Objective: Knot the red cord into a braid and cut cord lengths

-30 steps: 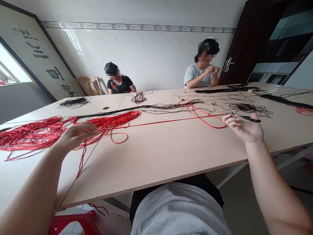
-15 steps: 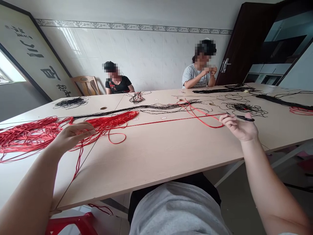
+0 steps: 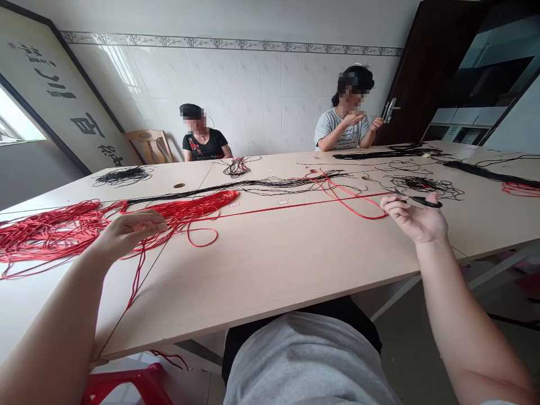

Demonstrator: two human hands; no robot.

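My left hand (image 3: 126,233) lies palm down with its fingers pressed onto a big bundle of red cords (image 3: 54,228) at the left of the pale wooden table (image 3: 270,264). A single red cord (image 3: 295,205) runs taut from under that hand across the table to my right hand (image 3: 415,216). My right hand is closed, pinching the cord's end and holding black scissors (image 3: 422,200) whose blades point right.
Black cord bundles (image 3: 274,184) and loose tangles (image 3: 426,184) lie across the far half of the table. Two other people sit at the far side, the right one with both hands raised. A wooden chair (image 3: 149,145) stands by the wall; a red stool (image 3: 126,385) sits below left.
Both my hands stay almost where they were; the right hand with the scissors shifted slightly. The person at the far right lowered and spread their hands.
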